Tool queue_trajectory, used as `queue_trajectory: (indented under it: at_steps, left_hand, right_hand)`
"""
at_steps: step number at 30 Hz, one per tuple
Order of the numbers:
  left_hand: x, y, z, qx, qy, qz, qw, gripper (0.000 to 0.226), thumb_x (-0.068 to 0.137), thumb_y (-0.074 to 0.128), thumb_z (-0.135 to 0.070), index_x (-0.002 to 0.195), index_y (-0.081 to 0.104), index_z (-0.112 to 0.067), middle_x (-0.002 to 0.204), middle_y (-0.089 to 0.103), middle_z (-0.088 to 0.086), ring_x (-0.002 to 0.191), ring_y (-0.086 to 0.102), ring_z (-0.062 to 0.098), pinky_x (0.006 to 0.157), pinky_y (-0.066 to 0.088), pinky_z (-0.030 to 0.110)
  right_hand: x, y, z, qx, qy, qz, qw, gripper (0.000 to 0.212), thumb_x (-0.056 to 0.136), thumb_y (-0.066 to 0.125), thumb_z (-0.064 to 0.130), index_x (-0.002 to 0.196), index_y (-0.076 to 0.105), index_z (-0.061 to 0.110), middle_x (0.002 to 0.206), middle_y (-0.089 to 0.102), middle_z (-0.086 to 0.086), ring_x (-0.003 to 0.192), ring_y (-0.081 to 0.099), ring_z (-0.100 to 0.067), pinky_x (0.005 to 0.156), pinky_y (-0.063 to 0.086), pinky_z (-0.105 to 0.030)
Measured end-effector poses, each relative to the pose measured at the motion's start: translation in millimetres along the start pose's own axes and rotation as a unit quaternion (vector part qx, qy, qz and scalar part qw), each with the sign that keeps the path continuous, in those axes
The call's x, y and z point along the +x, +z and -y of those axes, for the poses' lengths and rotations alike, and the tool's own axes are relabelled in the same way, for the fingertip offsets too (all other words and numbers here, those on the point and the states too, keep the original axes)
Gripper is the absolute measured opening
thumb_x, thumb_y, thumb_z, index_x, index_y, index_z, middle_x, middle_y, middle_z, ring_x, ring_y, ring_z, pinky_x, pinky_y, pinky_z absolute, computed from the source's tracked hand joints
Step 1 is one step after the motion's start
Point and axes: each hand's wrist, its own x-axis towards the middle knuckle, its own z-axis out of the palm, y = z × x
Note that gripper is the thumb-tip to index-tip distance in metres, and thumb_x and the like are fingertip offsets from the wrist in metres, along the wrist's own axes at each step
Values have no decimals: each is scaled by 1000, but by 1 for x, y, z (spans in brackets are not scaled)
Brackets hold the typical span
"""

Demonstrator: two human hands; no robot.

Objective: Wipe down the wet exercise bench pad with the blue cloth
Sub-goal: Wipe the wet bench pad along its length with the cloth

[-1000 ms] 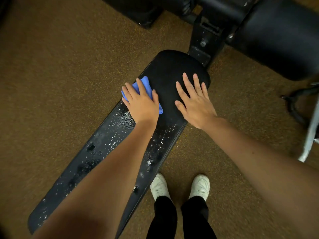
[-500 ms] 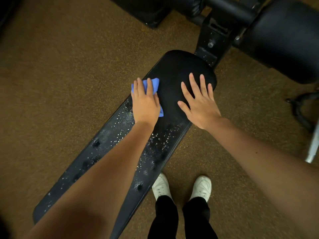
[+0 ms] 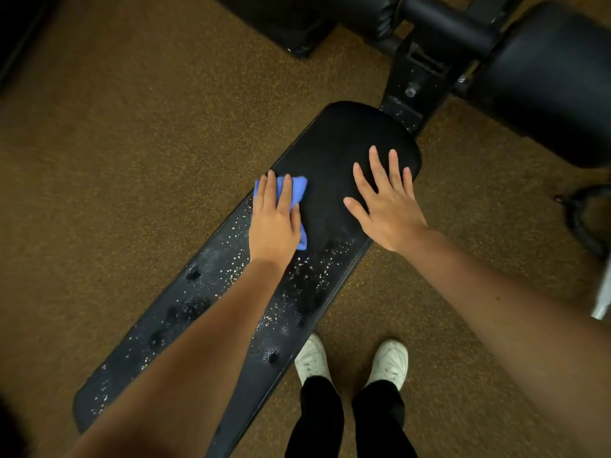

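On the pad [image 3: 330, 200], the left hand [image 3: 272, 223] presses the cloth [image 3: 297, 190] with fingers nearly straight, possibly pinching an edge. Sweep overlapping strokes toward the droplets [image 3: 307, 276]. Right hand [image 3: 385, 206] lies flat, fingers spread, empty.

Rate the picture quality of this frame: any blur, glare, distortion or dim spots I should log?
Head view: dim warm light; droplets glint as white specks on the wet near half of the bench pad; the left hand on the blue cloth and the flat right hand are fairly sharp; forearms smear toward the bottom edge; wide-angle stretching at the borders; corners dark.
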Motion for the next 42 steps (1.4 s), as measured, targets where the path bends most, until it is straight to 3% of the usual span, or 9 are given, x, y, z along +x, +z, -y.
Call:
queue_trajectory:
  at_steps: [5, 10, 15, 20, 24, 27, 29, 33, 42]
  left_hand:
    - [-26, -2, 15, -4, -7, 4, 1000, 45, 95, 36, -20, 137, 41, -6, 145, 34, 23, 137, 27, 36, 105, 39, 47]
    - [0, 1, 3, -35, -72, -20, 997, 43, 95, 41, -15, 137, 40, -3, 146, 32, 24, 138, 24, 37, 112, 30, 45]
    - [-29, -3, 13, -22, -5, -2, 1000, 48, 95, 28, -25, 138, 40, -7, 148, 30, 20, 140, 23, 34, 109, 32, 40]
    - [7, -4, 2, -57, -95, -13, 994, 45, 99, 35, -17, 142, 31, -7, 153, 17, 18, 143, 10, 30, 116, 20, 36]
    - [27, -1, -7, -46, -12, 13, 999, 44, 98, 34, -14, 140, 33, -2, 151, 19, 25, 142, 13, 36, 116, 18, 43]
    - [6, -2, 3, -20, 89, 41, 995, 49, 95, 27, -22, 137, 39, 0, 146, 27, 28, 137, 24, 40, 111, 29, 49]
    - [6, -4, 15, -21, 86, 37, 995, 49, 95, 28, -22, 136, 40, 0, 146, 28, 28, 137, 25, 42, 109, 32, 49]
    - [36, -5, 7, -30, -1, 15, 999, 44, 98, 37, -12, 141, 33, -3, 152, 16, 24, 142, 12, 36, 116, 18, 40]
    - [47, 2, -15, -36, 106, 44, 993, 48, 96, 30, -22, 139, 35, -2, 149, 23, 25, 140, 18, 38, 114, 21, 47]
  right_hand:
    - [-2, -3, -3, 1, -11, 6, 1000, 63, 96, 17, 50, 149, 5, 19, 155, -17, -8, 140, -20, -31, 115, -5, -48]
    - [-1, -2, -1, 2, -4, 10, 1000, 64, 95, 17, 51, 149, 4, 19, 155, -19, -9, 140, -21, -32, 115, -6, -49]
    - [-1, -3, -2, 6, -5, 13, 1000, 63, 96, 17, 50, 149, 4, 19, 155, -21, -8, 140, -22, -31, 114, -7, -48]
    - [-1, -6, 0, 16, -1, 19, 1000, 62, 97, 19, 50, 149, 4, 20, 155, -20, -7, 140, -23, -30, 114, -8, -47]
    - [-1, -5, 0, 28, -3, 16, 999, 62, 97, 21, 49, 149, 5, 19, 155, -20, -6, 140, -23, -29, 114, -8, -47]
    - [-3, -6, -5, 38, -15, 17, 999, 60, 98, 22, 47, 149, 6, 20, 155, -20, -5, 140, -23, -27, 114, -9, -44]
    - [-5, -7, -9, 41, -26, 14, 999, 59, 98, 22, 46, 149, 6, 20, 155, -20, -4, 140, -23, -25, 113, -10, -41]
    - [-7, -9, -12, 45, -39, 7, 998, 59, 99, 25, 42, 149, 7, 18, 155, -19, -7, 141, -22, -23, 113, -10, -37]
    - [-11, -7, -16, 36, -32, -7, 999, 61, 99, 27, 40, 148, 7, 9, 155, -17, -11, 142, -17, -22, 114, -6, -34]
